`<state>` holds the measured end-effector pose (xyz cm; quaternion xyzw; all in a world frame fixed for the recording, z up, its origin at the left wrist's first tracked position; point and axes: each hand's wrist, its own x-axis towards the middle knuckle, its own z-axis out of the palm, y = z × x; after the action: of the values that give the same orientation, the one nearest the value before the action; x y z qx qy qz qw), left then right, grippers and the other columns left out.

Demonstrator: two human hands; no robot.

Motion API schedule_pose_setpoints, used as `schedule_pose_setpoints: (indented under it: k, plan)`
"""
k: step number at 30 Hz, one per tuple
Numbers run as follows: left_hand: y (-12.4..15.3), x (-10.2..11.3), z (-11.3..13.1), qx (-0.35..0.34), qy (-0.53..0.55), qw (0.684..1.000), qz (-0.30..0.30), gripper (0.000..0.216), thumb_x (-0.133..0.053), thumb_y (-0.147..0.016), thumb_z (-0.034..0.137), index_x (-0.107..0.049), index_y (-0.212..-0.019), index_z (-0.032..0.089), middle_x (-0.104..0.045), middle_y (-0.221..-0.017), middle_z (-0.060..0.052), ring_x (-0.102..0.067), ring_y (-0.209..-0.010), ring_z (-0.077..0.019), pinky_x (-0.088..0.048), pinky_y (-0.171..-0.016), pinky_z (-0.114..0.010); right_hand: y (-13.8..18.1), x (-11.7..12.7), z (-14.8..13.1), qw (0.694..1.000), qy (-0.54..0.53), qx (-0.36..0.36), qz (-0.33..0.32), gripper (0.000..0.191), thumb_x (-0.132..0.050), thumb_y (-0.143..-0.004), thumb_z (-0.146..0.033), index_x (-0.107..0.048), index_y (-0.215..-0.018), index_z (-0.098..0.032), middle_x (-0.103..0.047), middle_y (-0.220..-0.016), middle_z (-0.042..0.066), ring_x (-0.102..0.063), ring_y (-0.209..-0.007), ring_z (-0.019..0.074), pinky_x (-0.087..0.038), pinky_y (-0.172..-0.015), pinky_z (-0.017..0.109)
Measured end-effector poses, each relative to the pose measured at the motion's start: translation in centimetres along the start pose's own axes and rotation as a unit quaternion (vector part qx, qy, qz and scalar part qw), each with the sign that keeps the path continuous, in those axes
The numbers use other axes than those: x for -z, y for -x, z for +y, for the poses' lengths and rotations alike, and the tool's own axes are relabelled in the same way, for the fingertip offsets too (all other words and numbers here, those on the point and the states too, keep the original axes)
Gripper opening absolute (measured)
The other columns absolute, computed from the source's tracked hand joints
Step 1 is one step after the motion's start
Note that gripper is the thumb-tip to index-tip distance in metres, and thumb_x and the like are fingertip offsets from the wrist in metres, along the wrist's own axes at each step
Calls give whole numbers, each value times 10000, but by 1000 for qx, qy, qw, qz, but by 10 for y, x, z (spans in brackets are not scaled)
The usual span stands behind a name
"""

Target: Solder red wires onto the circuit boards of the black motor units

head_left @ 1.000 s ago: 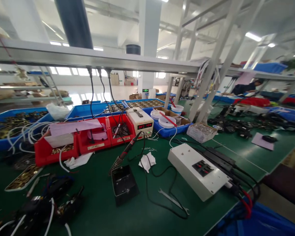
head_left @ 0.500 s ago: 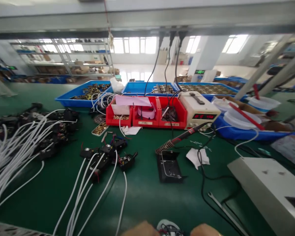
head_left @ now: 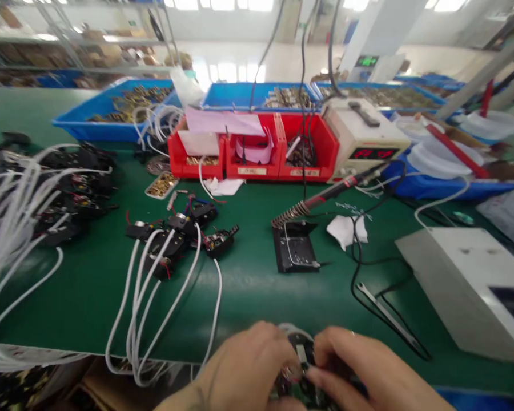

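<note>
The green surface [head_left: 248, 285] spans the whole view. Along its far side stand blue trays [head_left: 111, 123] of small brass-coloured parts, and in front of them a row of red bins [head_left: 257, 151]. At the right edge lies a white box [head_left: 458, 274] with a dark panel; behind it, beside the red bins, sits a beige power supply [head_left: 362, 137] showing red digits. A large bundle of white cables [head_left: 8, 228] attached to black modules fills the left side. Nearer the centre lies a smaller cluster of black modules [head_left: 175, 240] whose white leads run off the near edge. A soldering iron [head_left: 325, 197] rests tilted in its coiled holder on a black stand [head_left: 293, 254], with a crumpled white tissue [head_left: 346, 231] just beside it. Metal tweezers [head_left: 388, 319] lie flat near the white box.

At the bottom centre, the left hand [head_left: 248, 365] and right hand [head_left: 360, 371] meet over the near edge of the surface. Both are closed with their fingertips on a small black module [head_left: 302, 365] held between them (its lower part is cut off by the frame, and its details are blurred). A white lead [head_left: 293, 329] loops just above it.
</note>
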<state>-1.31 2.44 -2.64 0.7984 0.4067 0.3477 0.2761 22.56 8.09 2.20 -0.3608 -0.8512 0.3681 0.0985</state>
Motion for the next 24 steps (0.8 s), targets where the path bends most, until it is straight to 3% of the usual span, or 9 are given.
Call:
schedule_pose_setpoints:
  k: [3, 6, 10, 13, 15, 20, 24]
  plan:
    - [-1, 12, 15, 61, 2, 998, -12, 99, -650, -1072, 329, -614, -1088, 238, -713, -1009, -26, -716, -836, -173, -596, -721, -258, -1, 4, -14, 995, -69, -69, 11, 147, -543, -1054, -166, -646, -951, -186, -704, -861, -12, -662, -743, 89, -524, -710, 156]
    - [0, 15, 21, 82, -19, 996, -4, 41, -591, -1069, 222, -615, -1045, 244, -683, -1016, -10, -723, -852, -146, -605, -748, -236, 1, 9, -17, 992, -98, -80, 22, 149, -534, -1073, -173, -675, -1031, -193, -732, -946, -8, -684, -806, 84, -538, -751, 155]
    - [0, 13, 27, 69, -43, 997, 16, 142, -558, -1087, 156, -629, -986, 229, -674, -1005, 10, -730, -877, -74, -589, -829, -124, 8, 6, -17, 995, -76, -21, 54, 88, -609, -1072, -157, -683, -1100, -197, -723, -991, -12, -664, -827, 76, -518, -724, 150]
    - [-2, 12, 29, 57, -37, 997, 38, 169, -562, -1113, 184, -655, -976, 217, -686, -1033, 0, -731, -939, -57, -568, -917, -90, 9, 1, -20, 995, -51, 30, 79, 113, -669, -1068, -195, -688, -1179, -194, -710, -1065, 12, -665, -927, 91, -542, -800, 162]
    - [-2, 12, 30, 50, -38, 997, 46, 174, -575, -1112, 186, -665, -965, 209, -691, -1039, -4, -729, -954, -55, -559, -948, -88, 8, -2, -22, 995, -38, 52, 78, 77, -671, -1076, -234, -704, -1132, -191, -696, -1062, 22, -656, -969, 103, -552, -832, 172]
    - [-3, 7, 30, 44, -1, 997, 57, 186, -586, -1101, 156, -644, -927, 190, -716, -969, -9, -734, -902, -77, -585, -869, -121, 10, -9, -26, 996, -6, 55, 64, 224, -535, -1120, -194, -673, -944, -178, -647, -956, 26, -610, -867, 106, -543, -744, 174]
    - [-9, 4, 31, 25, -23, 998, 59, 271, -534, -1142, 287, -636, -907, 199, -753, -937, -11, -750, -867, -90, -613, -826, -155, 4, -16, -17, 992, 34, 107, 66, 310, -430, -1142, -187, -656, -931, -173, -642, -908, 38, -614, -826, 118, -562, -709, 179]
